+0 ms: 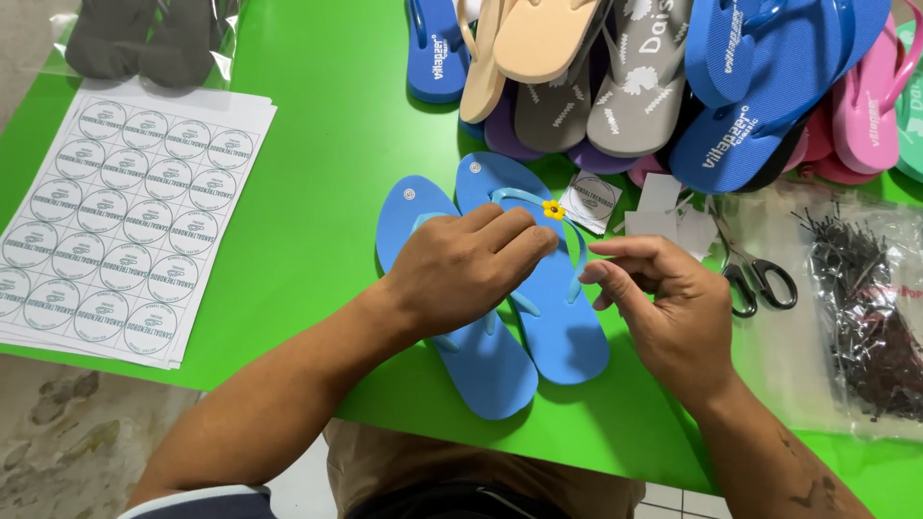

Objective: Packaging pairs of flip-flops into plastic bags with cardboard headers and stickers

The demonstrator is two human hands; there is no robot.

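Two blue flip-flops lie side by side on the green table (317, 202), toes pointing away from me. My left hand (461, 269) rests over both, its fingers pinching the light-blue strap of the right flip-flop (553, 317) near a small yellow flower (554, 209). The left flip-flop (481, 370) lies partly under that hand. My right hand (663, 303) hovers at the right flip-flop's right edge, fingers curled and thumb and forefinger close together; whether something tiny sits between them is unclear.
A stack of round-sticker sheets (115, 226) lies at the left. A heap of coloured flip-flops (654, 86) fills the far side. Square tags (591, 200), black-handled scissors (760, 279) and a clear bag of dark fasteners (865, 308) lie at the right.
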